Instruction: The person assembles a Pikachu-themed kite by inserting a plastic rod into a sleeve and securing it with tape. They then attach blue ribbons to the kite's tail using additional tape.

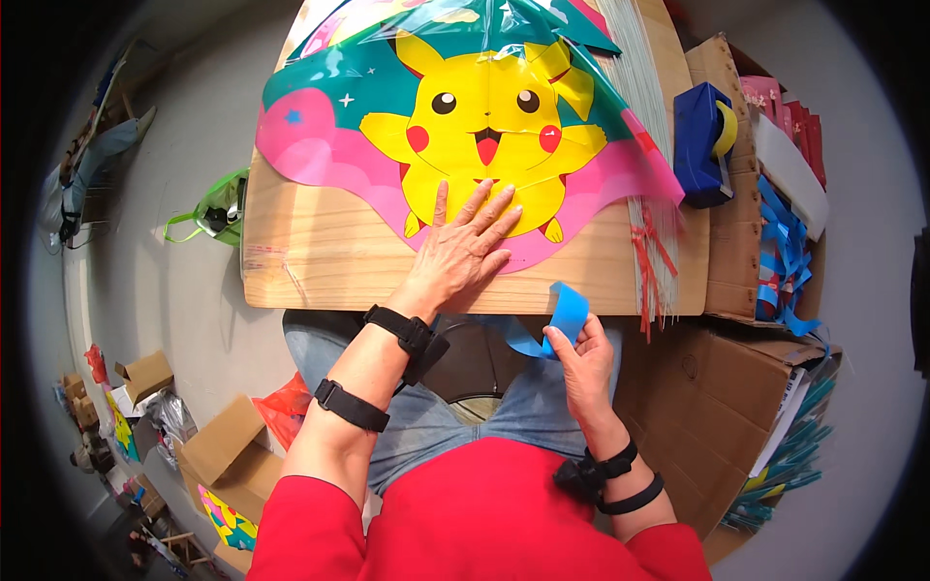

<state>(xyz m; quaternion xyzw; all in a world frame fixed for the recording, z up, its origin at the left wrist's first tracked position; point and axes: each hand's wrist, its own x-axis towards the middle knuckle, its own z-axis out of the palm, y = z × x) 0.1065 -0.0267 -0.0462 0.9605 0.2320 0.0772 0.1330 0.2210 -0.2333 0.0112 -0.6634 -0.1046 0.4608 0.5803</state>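
Note:
A shiny plastic kite sail [329, 145] in green and pink, printed with a yellow cartoon creature, lies across the wooden table [320, 242]. My left hand [460, 252] rests flat on its lower part, fingers spread. Just off the table's near edge, my right hand [584, 363] pinches a blue ribbon [570, 308] between thumb and fingers. One end of the ribbon curls up; the rest loops down to the left over my lap, where part of it is hidden.
Thin pale rods [639, 261] tied with red string lie along the table's right side. Beside them stands a blue tape dispenser [702, 145]. A cardboard box [736, 232] at the right holds blue strips [785, 252]. A green bag [223, 208] hangs at the left edge.

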